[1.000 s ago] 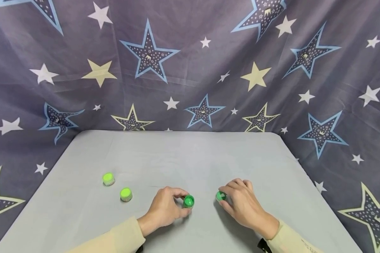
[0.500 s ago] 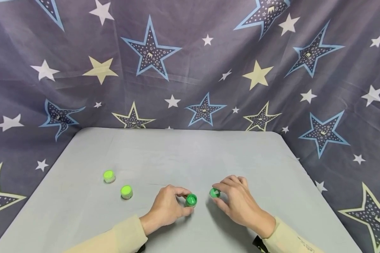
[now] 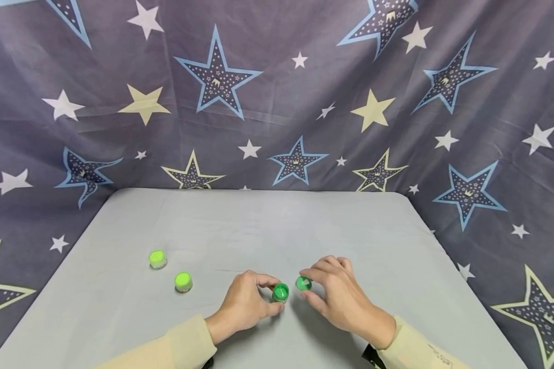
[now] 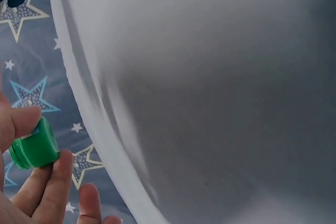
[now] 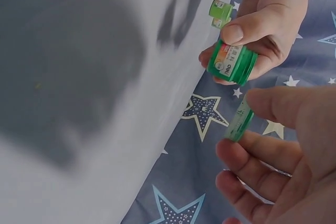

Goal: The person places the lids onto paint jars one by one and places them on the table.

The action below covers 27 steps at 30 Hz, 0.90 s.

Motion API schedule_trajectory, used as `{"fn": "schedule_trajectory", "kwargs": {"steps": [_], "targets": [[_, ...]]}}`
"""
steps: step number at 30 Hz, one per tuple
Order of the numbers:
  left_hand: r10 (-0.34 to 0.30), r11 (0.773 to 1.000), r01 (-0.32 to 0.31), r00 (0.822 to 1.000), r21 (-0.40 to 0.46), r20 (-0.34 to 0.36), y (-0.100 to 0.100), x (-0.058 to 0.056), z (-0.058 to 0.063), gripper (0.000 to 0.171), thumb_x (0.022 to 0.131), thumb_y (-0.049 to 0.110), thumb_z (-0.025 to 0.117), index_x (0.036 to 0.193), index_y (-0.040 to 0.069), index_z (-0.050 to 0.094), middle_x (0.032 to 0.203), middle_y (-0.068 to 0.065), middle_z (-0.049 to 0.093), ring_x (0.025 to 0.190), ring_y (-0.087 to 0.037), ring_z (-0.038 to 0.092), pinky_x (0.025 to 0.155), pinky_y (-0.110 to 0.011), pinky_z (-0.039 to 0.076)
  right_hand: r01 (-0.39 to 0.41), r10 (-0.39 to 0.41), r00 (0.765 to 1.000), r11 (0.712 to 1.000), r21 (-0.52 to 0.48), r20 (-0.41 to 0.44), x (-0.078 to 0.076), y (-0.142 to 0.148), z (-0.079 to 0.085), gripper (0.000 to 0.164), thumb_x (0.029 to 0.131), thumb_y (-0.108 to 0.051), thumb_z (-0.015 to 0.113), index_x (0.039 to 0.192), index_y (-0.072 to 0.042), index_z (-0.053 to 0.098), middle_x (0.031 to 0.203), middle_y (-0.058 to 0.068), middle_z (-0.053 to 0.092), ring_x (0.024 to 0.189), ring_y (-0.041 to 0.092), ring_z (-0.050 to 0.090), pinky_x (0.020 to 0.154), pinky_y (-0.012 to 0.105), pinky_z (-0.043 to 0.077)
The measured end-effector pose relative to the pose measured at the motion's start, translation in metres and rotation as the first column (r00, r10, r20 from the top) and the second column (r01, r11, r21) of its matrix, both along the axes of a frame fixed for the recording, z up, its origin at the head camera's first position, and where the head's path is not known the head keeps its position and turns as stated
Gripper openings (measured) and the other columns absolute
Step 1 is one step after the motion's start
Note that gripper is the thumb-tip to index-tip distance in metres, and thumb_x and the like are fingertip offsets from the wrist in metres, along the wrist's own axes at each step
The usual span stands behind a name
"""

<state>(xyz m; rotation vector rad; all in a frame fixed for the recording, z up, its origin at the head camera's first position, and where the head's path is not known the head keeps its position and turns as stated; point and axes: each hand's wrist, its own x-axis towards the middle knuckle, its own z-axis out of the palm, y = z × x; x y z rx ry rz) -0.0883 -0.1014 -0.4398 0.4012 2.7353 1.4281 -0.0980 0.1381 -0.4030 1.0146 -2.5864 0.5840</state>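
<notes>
My left hand (image 3: 245, 302) pinches a small green paint jar (image 3: 280, 293) between thumb and fingers. Its top is off, and glossy green shows inside. In the right wrist view a printed label is visible on the jar's side. Just to the right, my right hand (image 3: 339, 294) holds the round green lid (image 3: 303, 283) by its edge, thumb on one side and fingers on the other. A narrow gap separates lid and jar. The left wrist view shows the green jar (image 4: 35, 145) between the thumb and fingertips.
Two lime-green lidded jars, a nearer one (image 3: 183, 282) and a farther one (image 3: 158, 259), stand on the left of the grey-covered table (image 3: 268, 225). A star-patterned cloth (image 3: 258, 118) hangs behind the table and along its sides.
My right hand has moved left with the lid, bringing it close to the jar. The left hand has shifted slightly right with the jar. Both lime-green jars have stayed put.
</notes>
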Motion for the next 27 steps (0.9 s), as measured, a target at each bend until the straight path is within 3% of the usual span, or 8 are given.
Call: {"fn": "schedule_trajectory", "kwargs": {"steps": [8, 27], "targets": [[-0.003, 1.0, 0.003, 1.0, 0.003, 0.01, 0.001, 0.0, 0.002, 0.027, 0.073, 0.021, 0.093, 0.094, 0.03, 0.08, 0.093, 0.018, 0.067, 0.104, -0.018, 0.063, 0.092, -0.048, 0.051, -0.024, 0.024, 0.999, 1.0, -0.013, -0.022, 0.001, -0.006, 0.003, 0.033, 0.084, -0.025, 0.086, 0.114, -0.016, 0.076, 0.102, -0.008, 0.07, 0.102, 0.011, 0.056, 0.091, 0.044, 0.034], [-0.05, 0.998, 0.049, 0.998, 0.026, 0.027, 0.007, -0.001, 0.002, 0.029, 0.073, 0.02, 0.093, 0.099, 0.025, 0.082, 0.093, 0.018, 0.071, 0.11, -0.023, 0.065, 0.096, -0.053, 0.051, -0.073, 0.074, 0.997, 0.997, -0.018, 0.022, 0.005, -0.018, 0.005, 0.034, 0.086, -0.029, 0.085, 0.115, -0.015, 0.076, 0.104, -0.009, 0.07, 0.104, 0.01, 0.055, 0.093, 0.043, 0.033]]}}
